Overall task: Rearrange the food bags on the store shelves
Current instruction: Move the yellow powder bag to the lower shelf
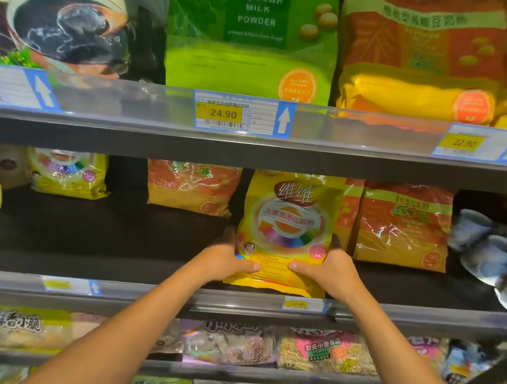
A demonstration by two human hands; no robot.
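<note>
our left hand (229, 261) and right hand (328, 272) grip one yellow soy milk powder bag (288, 226) upright at the middle shelf (134, 287) front; the back bags look unsorted

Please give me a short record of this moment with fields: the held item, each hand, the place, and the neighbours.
held item: yellow bag, upright
left hand: grips its lower left corner
right hand: grips its lower right corner
place: front of the middle shelf
behind: orange bags at the back
above: green bag over price tag 24.90
</note>
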